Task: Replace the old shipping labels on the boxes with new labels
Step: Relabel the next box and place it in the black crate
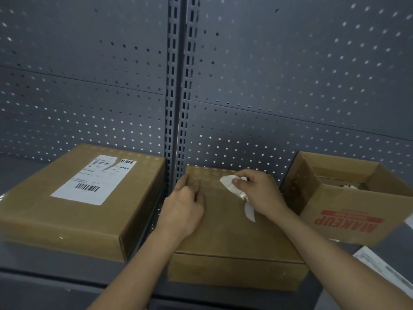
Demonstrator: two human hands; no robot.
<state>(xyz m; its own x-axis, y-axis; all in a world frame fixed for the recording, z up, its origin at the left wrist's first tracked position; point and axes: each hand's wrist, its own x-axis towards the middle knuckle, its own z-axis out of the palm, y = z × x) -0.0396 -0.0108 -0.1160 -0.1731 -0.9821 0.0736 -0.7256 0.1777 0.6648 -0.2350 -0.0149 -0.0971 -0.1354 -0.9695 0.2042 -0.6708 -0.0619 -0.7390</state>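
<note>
A closed brown box [232, 229] lies on the grey shelf in front of me, its top bare of any label. My right hand [259, 193] grips a crumpled, peeled-off white label [240, 191] above the box's far right part; a strip of it hangs down. My left hand [186, 204] rests on the box's left top, fingers loosely curled against the cardboard. To the left sits a second closed brown box [67, 211] with a white shipping label [93, 180], torn near its top edge, stuck on its lid.
An open cardboard box [357, 202] printed MAKEUP stands at the right with scraps inside. A sheet of white labels [384, 269] lies at the shelf's right front. A grey perforated back panel [290, 86] rises behind; the shelf's front edge [55, 276] runs below.
</note>
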